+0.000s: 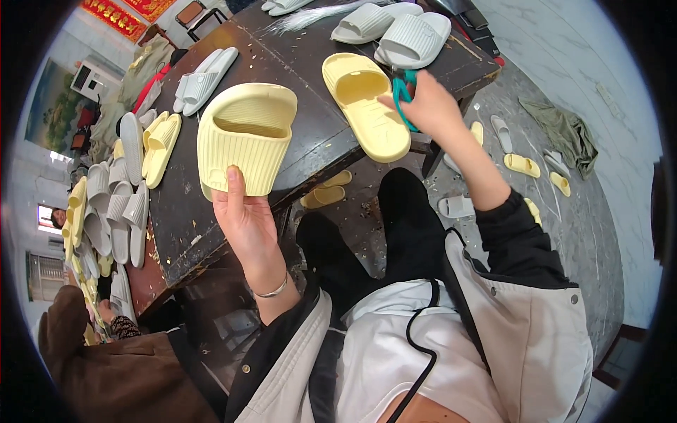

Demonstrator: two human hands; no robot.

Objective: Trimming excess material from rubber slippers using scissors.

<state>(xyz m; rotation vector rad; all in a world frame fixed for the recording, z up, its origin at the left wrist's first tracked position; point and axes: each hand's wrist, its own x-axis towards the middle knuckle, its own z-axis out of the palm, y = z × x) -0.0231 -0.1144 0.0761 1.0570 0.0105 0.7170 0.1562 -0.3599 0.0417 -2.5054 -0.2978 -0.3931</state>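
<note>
Left hand (247, 215) grips a raised slipper (245, 156); right hand (429, 106), nearer, clutches scissors (400, 94) at the right edge of the second slipper (368, 113), its length slanting, heel toward the knees (403, 194).

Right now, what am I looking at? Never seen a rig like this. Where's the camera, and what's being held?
There's no machine: these are a person's bare hands. The single picture comes from a wide fisheye camera worn on the head, looking down, so straight edges bend near the rim.

The left hand holds up a yellow slipper with a ribbed strap. The right hand holds a teal-handled tool, probably scissors, beside a second yellow slipper at the edge of the dark table. Grey slippers lie farther back. Another person's brown garment shows at lower left.
</note>
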